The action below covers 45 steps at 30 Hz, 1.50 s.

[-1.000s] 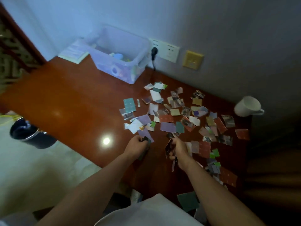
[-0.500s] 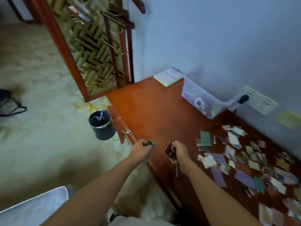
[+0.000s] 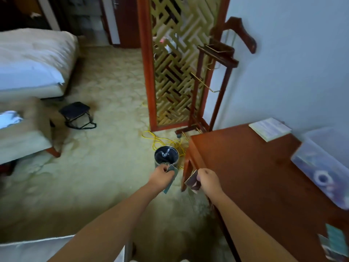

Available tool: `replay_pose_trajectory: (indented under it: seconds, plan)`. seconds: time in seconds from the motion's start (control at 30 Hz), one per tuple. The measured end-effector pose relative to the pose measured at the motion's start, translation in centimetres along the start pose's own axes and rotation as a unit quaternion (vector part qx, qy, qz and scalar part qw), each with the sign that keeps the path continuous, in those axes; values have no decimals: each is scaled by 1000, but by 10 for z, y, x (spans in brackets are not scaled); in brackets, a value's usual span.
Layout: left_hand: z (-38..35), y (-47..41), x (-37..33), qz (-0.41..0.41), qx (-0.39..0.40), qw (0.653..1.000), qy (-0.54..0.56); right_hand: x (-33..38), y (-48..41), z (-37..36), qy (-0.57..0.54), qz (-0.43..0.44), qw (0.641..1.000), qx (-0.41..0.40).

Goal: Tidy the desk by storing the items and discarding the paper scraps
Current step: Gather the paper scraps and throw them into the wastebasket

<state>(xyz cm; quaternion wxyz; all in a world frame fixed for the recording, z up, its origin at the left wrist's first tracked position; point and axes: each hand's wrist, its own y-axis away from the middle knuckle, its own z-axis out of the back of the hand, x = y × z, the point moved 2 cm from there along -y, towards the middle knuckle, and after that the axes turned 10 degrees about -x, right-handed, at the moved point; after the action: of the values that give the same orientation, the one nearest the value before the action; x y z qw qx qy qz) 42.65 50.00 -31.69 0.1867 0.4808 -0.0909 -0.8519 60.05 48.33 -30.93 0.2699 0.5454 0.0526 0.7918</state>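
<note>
My left hand (image 3: 160, 174) grips a bunch of teal paper scraps (image 3: 171, 178) just in front of a black waste bin (image 3: 166, 156) that stands on the carpet. My right hand (image 3: 208, 179) holds dark maroon paper scraps (image 3: 192, 181) over the left end of the red-brown desk (image 3: 245, 167). A clear storage box (image 3: 324, 167) with small items inside stands at the desk's right, against the wall. A few more scraps (image 3: 335, 241) show at the frame's lower right edge.
A pale booklet (image 3: 270, 129) lies at the desk's far corner. A yellow cable (image 3: 160, 140) trails on the carpet behind the bin. A lattice screen (image 3: 175, 63) and wooden stand (image 3: 213, 82) rise beyond. A bed (image 3: 32, 59) and dark stool (image 3: 76, 114) are at left.
The view has swung left, away from the scrap-covered desk toward the floor. Both hands have carried their scraps off the desk's end, closer to the waste bin.
</note>
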Motion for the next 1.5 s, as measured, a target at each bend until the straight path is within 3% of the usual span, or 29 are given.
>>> replay_pose_trajectory:
  seconds: [0.47,0.63,0.9,1.13,1.5]
  plan:
    - [61,-172,32,95,-53,993,34,68,-147,-152,97,55,990,92]
    - [46,-283,22,131,-38,991,-1,94,-249,-191,144,60,981,114]
    - [-18,-443,8,178,35,980,-86,89,-419,-236,235,-23,960,151]
    - [-87,-553,46,185,101,972,-103,41,-528,-289,275,-83,945,160]
    - [-228,-694,192,193,173,952,-161,-132,-655,-396,300,-156,930,142]
